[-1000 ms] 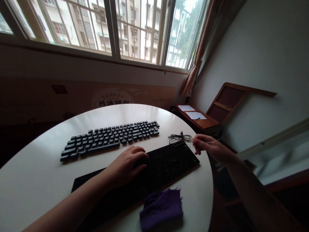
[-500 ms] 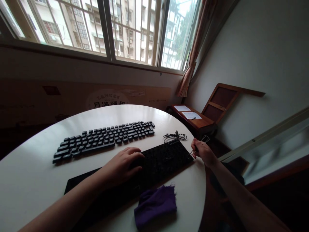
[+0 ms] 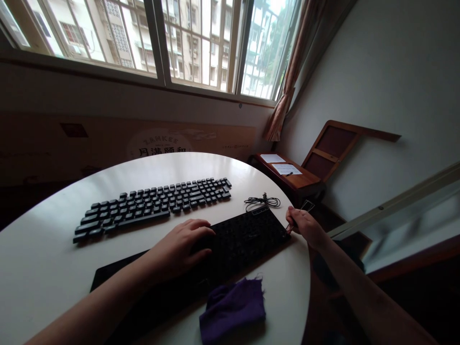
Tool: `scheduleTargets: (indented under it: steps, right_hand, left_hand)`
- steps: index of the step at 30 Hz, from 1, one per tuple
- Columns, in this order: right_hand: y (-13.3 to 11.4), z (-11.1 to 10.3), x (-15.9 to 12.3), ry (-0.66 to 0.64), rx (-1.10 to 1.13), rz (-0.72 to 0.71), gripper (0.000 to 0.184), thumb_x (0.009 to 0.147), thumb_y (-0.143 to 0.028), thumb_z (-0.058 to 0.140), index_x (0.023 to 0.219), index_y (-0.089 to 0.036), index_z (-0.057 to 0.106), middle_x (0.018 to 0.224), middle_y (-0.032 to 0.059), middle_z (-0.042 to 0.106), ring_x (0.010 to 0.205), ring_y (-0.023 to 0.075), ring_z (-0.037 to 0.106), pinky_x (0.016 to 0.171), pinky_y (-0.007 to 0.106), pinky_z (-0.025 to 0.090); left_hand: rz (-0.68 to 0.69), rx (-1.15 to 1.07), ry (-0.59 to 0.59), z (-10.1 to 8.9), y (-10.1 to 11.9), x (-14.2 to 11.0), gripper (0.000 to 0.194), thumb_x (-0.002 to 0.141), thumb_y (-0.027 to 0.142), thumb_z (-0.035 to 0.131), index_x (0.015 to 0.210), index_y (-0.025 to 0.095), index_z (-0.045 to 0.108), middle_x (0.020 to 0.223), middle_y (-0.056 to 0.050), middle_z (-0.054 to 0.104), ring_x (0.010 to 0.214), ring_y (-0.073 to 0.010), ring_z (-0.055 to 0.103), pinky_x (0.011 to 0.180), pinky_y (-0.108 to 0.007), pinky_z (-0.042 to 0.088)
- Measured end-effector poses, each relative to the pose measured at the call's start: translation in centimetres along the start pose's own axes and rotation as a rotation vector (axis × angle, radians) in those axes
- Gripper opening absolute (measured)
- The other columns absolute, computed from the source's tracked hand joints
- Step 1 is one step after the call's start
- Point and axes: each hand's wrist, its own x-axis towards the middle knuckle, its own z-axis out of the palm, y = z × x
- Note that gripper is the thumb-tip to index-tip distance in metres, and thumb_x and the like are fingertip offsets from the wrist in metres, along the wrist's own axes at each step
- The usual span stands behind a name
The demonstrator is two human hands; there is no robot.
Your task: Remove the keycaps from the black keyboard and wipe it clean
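Note:
A black keyboard base (image 3: 247,235), stripped of most or all of its keycaps, lies slantwise on the white round table (image 3: 43,273). My left hand (image 3: 190,242) presses on its middle, fingers toward the far edge and thumb apart, holding it. At the base's right end, my right hand (image 3: 302,223) is closed round a wire keycap puller (image 3: 307,206). One wire loop sticks out behind the hand; the other end reaches down to the corner of the base. Whether a keycap sits in those wires is too small to tell. Loose black keycaps (image 3: 158,206) stand in keyboard-like rows beyond the base.
A coiled black cable (image 3: 262,202) lies behind the base's right end. Nearer me is a folded purple cloth (image 3: 233,306). The table's edge (image 3: 309,278) curves close to my right hand. Past it stands a wooden chair (image 3: 305,179) with papers and a pen on its seat.
My view has shifted slightly. My right hand stays at the base's right corner, the puller's wires there looking a little different. My left hand keeps its place on the base.

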Motion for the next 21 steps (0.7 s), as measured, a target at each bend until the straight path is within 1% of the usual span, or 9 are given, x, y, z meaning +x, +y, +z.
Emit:
scheduleTargets:
  steps: [4, 7, 12, 15, 19, 21]
  right_hand:
    - [0.1, 0.0, 0.0, 0.002, -0.002, -0.023, 0.057, 0.077, -0.071, 0.06, 0.057, -0.02, 0.049, 0.048, -0.0032, 0.047, 0.045, 0.0109, 0.049, 0.046, 0.023, 0.04]
    - [0.3, -0.1, 0.2, 0.001, 0.007, -0.021, 0.056, 0.078, -0.071, 0.06, 0.057, -0.02, 0.048, 0.048, -0.0036, 0.047, 0.044, 0.0111, 0.051, 0.046, 0.023, 0.042]
    - [0.7, -0.2, 0.4, 0.005, 0.027, -0.022, 0.057, 0.08, -0.072, 0.057, 0.059, -0.02, 0.048, 0.049, -0.0034, 0.048, 0.044, 0.0112, 0.051, 0.045, 0.023, 0.042]
    - [1.0, -0.4, 0.3, -0.019, 0.019, -0.042, 0.057, 0.082, -0.071, 0.057, 0.059, -0.02, 0.049, 0.049, -0.0027, 0.049, 0.047, 0.0115, 0.051, 0.048, 0.023, 0.041]
    - [1.1, -0.7, 0.0, -0.07, 0.0, -0.084, 0.056, 0.086, -0.067, 0.057, 0.06, -0.018, 0.051, 0.05, -0.0022, 0.051, 0.046, 0.0096, 0.043, 0.048, 0.023, 0.036]
    - [1.1, -0.8, -0.1, -0.094, -0.007, -0.103, 0.056, 0.086, -0.067, 0.057, 0.059, -0.018, 0.05, 0.049, -0.0027, 0.049, 0.045, 0.0094, 0.041, 0.048, 0.024, 0.035]
  left_hand:
    - [0.01, -0.005, 0.008, 0.0, -0.1, 0.1, 0.031, 0.087, 0.034, 0.062, 0.116, 0.025, 0.065, 0.126, -0.008, 0.062, 0.114, -0.0269, 0.059, 0.1, -0.043, 0.049]
    - [0.006, -0.007, 0.011, 0.0, -0.1, 0.1, 0.031, 0.088, 0.035, 0.062, 0.117, 0.026, 0.065, 0.127, -0.008, 0.061, 0.114, -0.0269, 0.059, 0.1, -0.042, 0.049]
    - [0.003, -0.01, -0.006, 0.0, -0.2, 0.0, 0.032, 0.088, 0.035, 0.061, 0.119, 0.027, 0.064, 0.128, -0.008, 0.061, 0.115, -0.0267, 0.059, 0.1, -0.042, 0.049]
    - [-0.004, -0.003, -0.015, 0.0, -0.2, 0.1, 0.033, 0.088, 0.036, 0.061, 0.119, 0.026, 0.064, 0.129, -0.008, 0.06, 0.116, -0.0269, 0.059, 0.101, -0.043, 0.049]
    - [-0.013, -0.004, -0.021, -0.1, -0.2, 0.1, 0.033, 0.089, 0.036, 0.061, 0.12, 0.027, 0.064, 0.129, -0.008, 0.06, 0.116, -0.0266, 0.059, 0.101, -0.042, 0.049]
    - [-0.012, -0.004, -0.023, -0.1, -0.2, 0.1, 0.033, 0.089, 0.036, 0.06, 0.12, 0.027, 0.064, 0.129, -0.007, 0.06, 0.116, -0.0264, 0.059, 0.101, -0.042, 0.049]
